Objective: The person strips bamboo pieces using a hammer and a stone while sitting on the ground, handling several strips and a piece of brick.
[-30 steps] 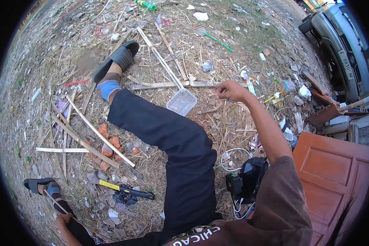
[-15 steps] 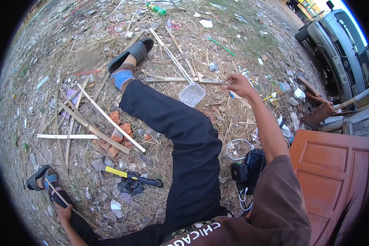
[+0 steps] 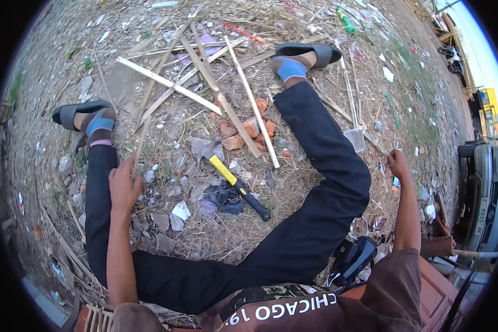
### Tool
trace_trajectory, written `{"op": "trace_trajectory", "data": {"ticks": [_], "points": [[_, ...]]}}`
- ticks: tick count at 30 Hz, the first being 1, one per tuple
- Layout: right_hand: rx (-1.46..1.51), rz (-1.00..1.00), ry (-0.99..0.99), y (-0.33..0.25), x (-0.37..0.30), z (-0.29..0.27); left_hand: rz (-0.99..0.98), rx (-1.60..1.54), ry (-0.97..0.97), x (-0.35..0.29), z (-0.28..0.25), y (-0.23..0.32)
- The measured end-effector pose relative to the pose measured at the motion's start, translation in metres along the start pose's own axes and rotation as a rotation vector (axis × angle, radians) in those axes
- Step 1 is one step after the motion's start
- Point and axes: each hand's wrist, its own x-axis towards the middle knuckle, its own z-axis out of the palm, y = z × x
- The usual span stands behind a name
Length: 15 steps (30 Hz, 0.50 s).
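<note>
- Nearest are the person's legs in black trousers (image 3: 204,279), spread wide on the dry grass ground (image 3: 285,191).
- Beside the right thigh lies a black case (image 3: 359,257), with a white cable near it.
- The left hand (image 3: 125,182) is above the left leg, its fingers clamped on a thin wooden stick (image 3: 142,140), which points up and away from the hand.
- Between the legs, a hammer (image 3: 227,172) with a yellow and black handle lies beside a dark plastic bag (image 3: 224,199).
- The right hand (image 3: 397,164) is beyond the right knee, at the end of a wooden strip (image 3: 375,144). Its fingers look bent, but they are small here, so I cannot tell if they grip it.
- Near this strip is a clear plastic tray (image 3: 355,140).
- Farther, two wooden slats (image 3: 239,123) reach across broken bricks (image 3: 251,126).
- Farthest, a green bottle (image 3: 346,22) lies on the ground.
</note>
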Motion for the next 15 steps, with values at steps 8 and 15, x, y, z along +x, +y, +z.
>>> {"op": "trace_trajectory", "data": {"ticks": [8, 15], "points": [[-0.145, 0.043, -0.107, -0.008, -0.009, 0.006, 0.119, -0.212, 0.052, -0.020, 0.029, 0.049], [0.007, 0.021, -0.103, -0.006, -0.014, 0.021, 0.315, -0.224, 0.182, -0.020, 0.033, 0.078]]}}
